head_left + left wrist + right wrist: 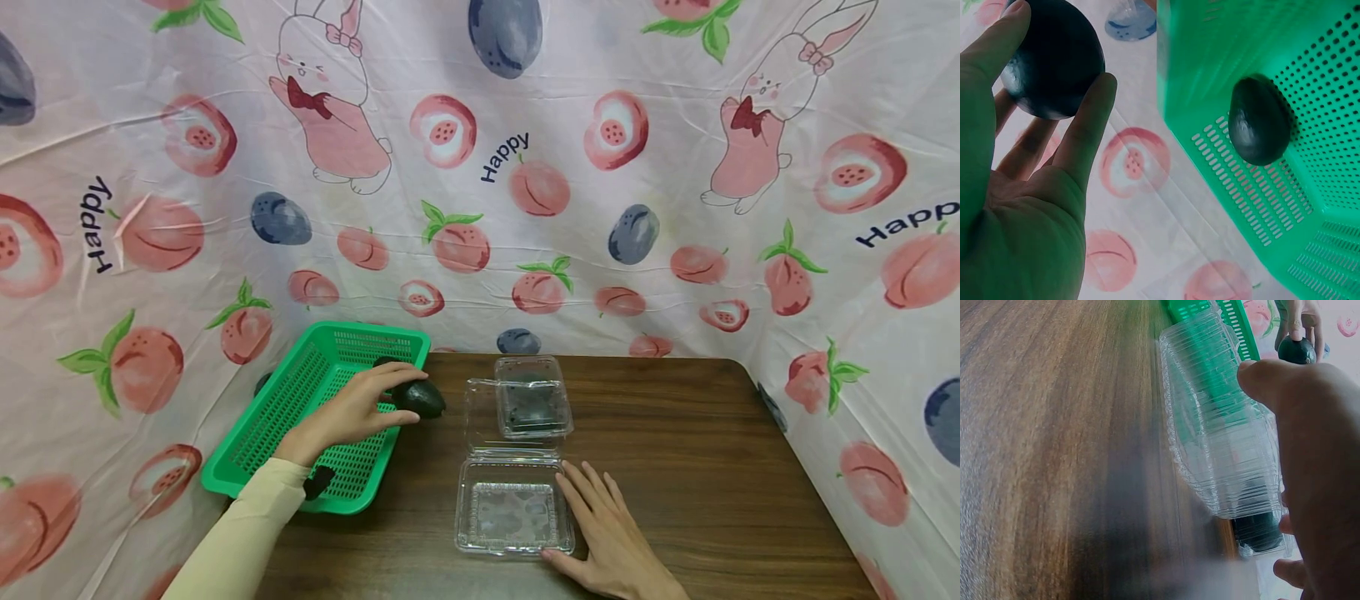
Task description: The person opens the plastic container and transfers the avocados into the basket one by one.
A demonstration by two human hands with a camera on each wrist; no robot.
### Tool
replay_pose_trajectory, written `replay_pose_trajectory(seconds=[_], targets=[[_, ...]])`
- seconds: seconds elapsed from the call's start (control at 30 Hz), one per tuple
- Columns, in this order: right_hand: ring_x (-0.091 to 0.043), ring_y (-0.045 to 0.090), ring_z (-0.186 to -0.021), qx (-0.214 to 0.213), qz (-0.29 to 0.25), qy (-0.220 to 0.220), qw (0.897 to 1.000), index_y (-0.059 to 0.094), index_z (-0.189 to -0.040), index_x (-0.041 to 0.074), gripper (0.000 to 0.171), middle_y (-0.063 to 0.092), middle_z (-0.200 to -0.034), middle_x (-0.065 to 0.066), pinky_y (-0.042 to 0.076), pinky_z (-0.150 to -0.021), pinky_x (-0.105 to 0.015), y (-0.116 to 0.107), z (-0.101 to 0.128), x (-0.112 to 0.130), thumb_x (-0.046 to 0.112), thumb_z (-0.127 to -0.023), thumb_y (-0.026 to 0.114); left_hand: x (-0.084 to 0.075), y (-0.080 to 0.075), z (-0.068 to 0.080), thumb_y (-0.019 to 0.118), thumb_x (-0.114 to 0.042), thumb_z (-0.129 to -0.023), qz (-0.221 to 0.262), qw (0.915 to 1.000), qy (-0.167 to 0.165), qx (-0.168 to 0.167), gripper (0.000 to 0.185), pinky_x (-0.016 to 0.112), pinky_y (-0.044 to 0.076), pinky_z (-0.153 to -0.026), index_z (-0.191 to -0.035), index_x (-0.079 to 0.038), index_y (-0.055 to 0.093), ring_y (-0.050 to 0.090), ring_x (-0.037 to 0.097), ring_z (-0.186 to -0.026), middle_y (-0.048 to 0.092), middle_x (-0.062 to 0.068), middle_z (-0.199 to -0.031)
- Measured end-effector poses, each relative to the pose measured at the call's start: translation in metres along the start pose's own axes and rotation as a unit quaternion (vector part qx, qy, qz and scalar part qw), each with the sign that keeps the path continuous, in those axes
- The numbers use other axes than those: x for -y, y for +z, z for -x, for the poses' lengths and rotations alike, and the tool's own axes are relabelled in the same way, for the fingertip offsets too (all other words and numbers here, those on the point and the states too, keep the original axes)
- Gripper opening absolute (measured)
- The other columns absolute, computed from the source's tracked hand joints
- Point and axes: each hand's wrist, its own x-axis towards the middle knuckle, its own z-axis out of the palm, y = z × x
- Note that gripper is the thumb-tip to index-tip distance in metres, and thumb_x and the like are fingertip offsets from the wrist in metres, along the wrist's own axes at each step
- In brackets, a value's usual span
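Avocado (422, 400), glossy, blackish-green and oval, is held by left grip (356, 410), right grip (609, 533) unclenched.

Basket (367, 343) left on table (675, 450), front container (512, 510) right of it; second container (531, 372) behind

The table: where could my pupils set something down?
Widest: the table right of far box, open box and right hand, to the right edge. Narrower: the strip between basket and open box. Crowded: the middle, around those boxes; also the basket's right rim, where the left hand holds an avocado.
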Motion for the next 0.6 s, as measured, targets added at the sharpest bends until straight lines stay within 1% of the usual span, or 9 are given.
replay_pose_trajectory(seconds=[0.07,0.13,0.27,0.37,0.47,0.53,0.6], targets=[[-0.047,0.058,-0.153,0.003,0.0,0.003,1.0,0.056,-0.165,0.007,0.105,0.057,-0.172,-0.013,0.014,-0.133,-0.043,0.0,0.0,0.0,0.078,-0.092,0.079,0.002,-0.002,0.0,0.093,-0.024,-0.096,-0.001,1.0,-0.003,-0.005,0.061,0.048,0.068,-0.097,-0.151,-0.014,0.071,0.074,0.033,-0.126,0.07,0.016,-0.153],[-0.047,0.058,-0.154,0.006,0.001,0.005,1.0,0.056,-0.166,0.007,0.105,0.057,-0.172,-0.013,0.016,-0.132,-0.045,-0.001,0.0,0.0,0.078,-0.092,0.079,0.004,-0.004,0.001,0.093,-0.025,-0.096,-0.005,0.9999,-0.003,-0.011,0.06,0.05,0.067,-0.098,-0.15,-0.012,0.071,0.074,0.034,-0.126,0.07,0.017,-0.153],[-0.047,0.058,-0.154,0.008,0.002,0.005,1.0,0.056,-0.166,0.007,0.105,0.057,-0.172,-0.014,0.017,-0.131,-0.046,-0.001,-0.001,0.0,0.078,-0.092,0.079,0.01,-0.009,0.002,0.093,-0.024,-0.096,-0.004,0.9998,-0.011,-0.015,0.06,0.054,0.066,-0.099,-0.15,-0.011,0.071,0.073,0.033,-0.127,0.07,0.016,-0.153],[-0.047,0.058,-0.153,0.008,0.002,0.004,1.0,0.056,-0.166,0.007,0.105,0.056,-0.172,-0.014,0.019,-0.13,-0.048,-0.002,-0.001,-0.001,0.078,-0.092,0.079,0.014,-0.011,0.003,0.093,-0.023,-0.096,-0.002,0.9998,-0.015,-0.014,0.06,0.057,0.066,-0.1,-0.151,-0.012,0.07,0.073,0.033,-0.128,0.07,0.016,-0.153],[-0.047,0.058,-0.153,0.01,0.002,0.005,1.0,0.056,-0.166,0.008,0.105,0.056,-0.172,-0.014,0.014,-0.133,-0.043,-0.002,-0.001,-0.001,0.078,-0.092,0.079,0.017,-0.013,0.003,0.093,-0.024,-0.097,-0.006,0.9997,-0.018,-0.015,0.06,0.056,0.066,-0.099,-0.152,-0.013,0.07,0.073,0.033,-0.128,0.07,0.016,-0.153],[-0.047,0.058,-0.153,0.012,0.0,0.006,1.0,0.056,-0.166,0.008,0.105,0.056,-0.172,-0.014,0.005,-0.139,-0.035,-0.002,-0.001,-0.001,0.078,-0.092,0.079,0.02,-0.014,0.003,0.092,-0.023,-0.097,-0.006,0.9997,-0.018,-0.016,0.061,0.056,0.066,-0.1,-0.152,-0.011,0.07,0.073,0.035,-0.129,0.07,0.018,-0.153],[-0.048,0.058,-0.153,0.013,-0.001,0.006,1.0,0.056,-0.165,0.007,0.105,0.057,-0.172,-0.014,-0.005,-0.141,-0.028,-0.002,-0.001,-0.001,0.078,-0.092,0.078,0.023,-0.016,0.004,0.093,-0.023,-0.096,-0.006,0.9996,-0.02,-0.018,0.061,0.057,0.066,-0.102,-0.152,-0.009,0.07,0.073,0.037,-0.13,0.07,0.019,-0.153]])
